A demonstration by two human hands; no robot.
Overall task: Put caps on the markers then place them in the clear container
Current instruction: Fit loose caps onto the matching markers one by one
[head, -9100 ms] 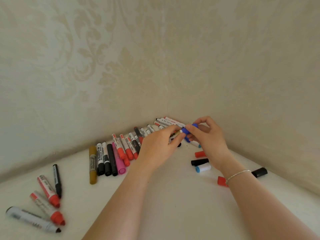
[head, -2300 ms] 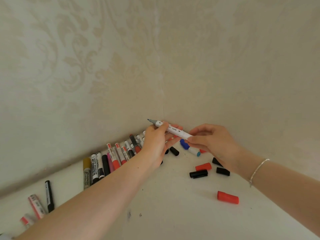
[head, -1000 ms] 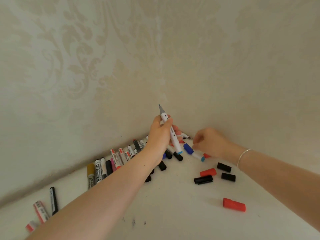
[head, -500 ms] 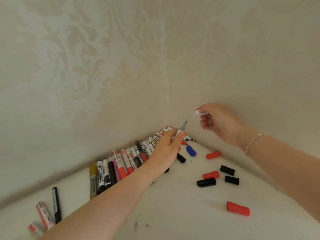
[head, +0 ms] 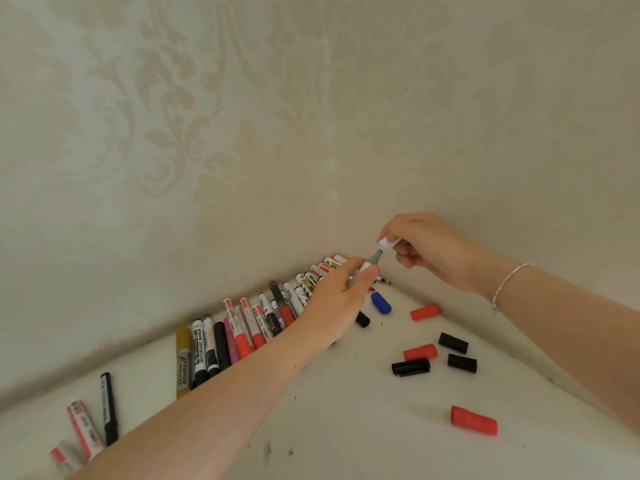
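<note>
My left hand grips a white marker whose grey tip points up and to the right. My right hand pinches a small white cap right at that tip, touching or nearly touching it. A row of markers lies along the foot of the left wall. Loose caps lie on the white surface: a blue cap, red caps and black caps. No clear container is in view.
Two patterned walls meet in a corner just behind my hands. A few more markers lie apart at the lower left. The white surface has small dark ink specks.
My right hand has come down with the white cap to the marker's tip. My left hand has tilted the marker up towards it.
</note>
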